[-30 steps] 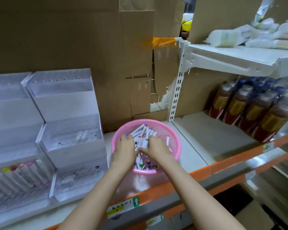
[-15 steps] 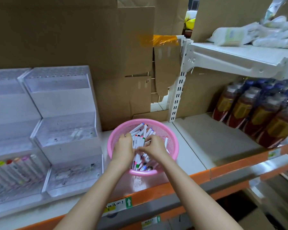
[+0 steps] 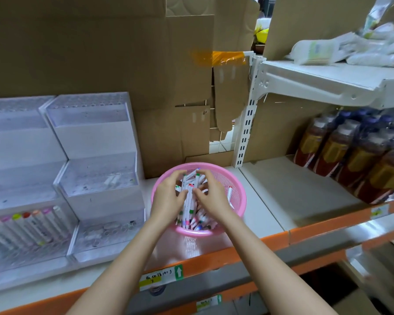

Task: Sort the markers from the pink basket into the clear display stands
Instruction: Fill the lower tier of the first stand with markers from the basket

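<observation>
I take the white slotted upright [image 3: 246, 135] as my mark. Left of it, brown cardboard sheets [image 3: 77, 48] line the back of the shelving, with a strip of orange tape [image 3: 218, 57] across them just beside the upright's top. To its right an upper white shelf [image 3: 323, 80] juts out, carrying white wrapped packets [image 3: 328, 50]. Lower down, well right of the upright, stand wrapped bottles [image 3: 341, 151] with yellow labels. Below the upright I see an orange shelf edge [image 3: 316, 230] and, further left on it, a label with a green arrow [image 3: 162, 277].
</observation>
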`<state>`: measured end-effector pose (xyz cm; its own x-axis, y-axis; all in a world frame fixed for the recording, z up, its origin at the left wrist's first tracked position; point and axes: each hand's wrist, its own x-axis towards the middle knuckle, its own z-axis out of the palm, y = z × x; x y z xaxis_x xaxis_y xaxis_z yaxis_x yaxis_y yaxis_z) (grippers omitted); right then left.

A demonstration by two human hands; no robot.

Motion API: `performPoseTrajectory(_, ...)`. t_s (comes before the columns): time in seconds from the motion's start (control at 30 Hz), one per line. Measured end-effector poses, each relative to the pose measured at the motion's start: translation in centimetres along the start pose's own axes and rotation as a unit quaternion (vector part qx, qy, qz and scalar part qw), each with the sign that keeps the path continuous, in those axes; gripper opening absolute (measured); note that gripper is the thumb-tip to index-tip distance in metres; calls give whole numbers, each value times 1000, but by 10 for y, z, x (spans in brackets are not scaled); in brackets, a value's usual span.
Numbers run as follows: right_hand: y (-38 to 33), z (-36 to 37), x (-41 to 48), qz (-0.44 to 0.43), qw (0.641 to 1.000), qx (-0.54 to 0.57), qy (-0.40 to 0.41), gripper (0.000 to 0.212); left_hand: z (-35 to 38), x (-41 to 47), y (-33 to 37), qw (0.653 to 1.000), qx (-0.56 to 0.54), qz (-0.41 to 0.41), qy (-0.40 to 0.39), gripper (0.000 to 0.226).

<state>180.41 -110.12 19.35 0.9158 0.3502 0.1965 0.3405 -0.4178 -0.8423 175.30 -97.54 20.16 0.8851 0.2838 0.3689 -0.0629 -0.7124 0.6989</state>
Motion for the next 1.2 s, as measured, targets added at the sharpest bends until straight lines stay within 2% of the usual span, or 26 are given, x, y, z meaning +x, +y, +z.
performPoseTrajectory(0.17,-23,1,-6,-93,995,4,41,43,-23,-3,16,996,-51,46,55,39)
performPoseTrajectory(0.3,-49,9,-13,-140,989,28,43,44,-51,-11,20,993,-43,59,95,35)
performPoseTrajectory(0.77,-132,116,-41,-198,977,72,-22,43,-178,-72,-39,987,-1,9,162,34)
performPoseTrajectory(1.2,-186,216,-59,-193,973,114,-63,38,-275,-105,-113,975,-2,-11,220,31)
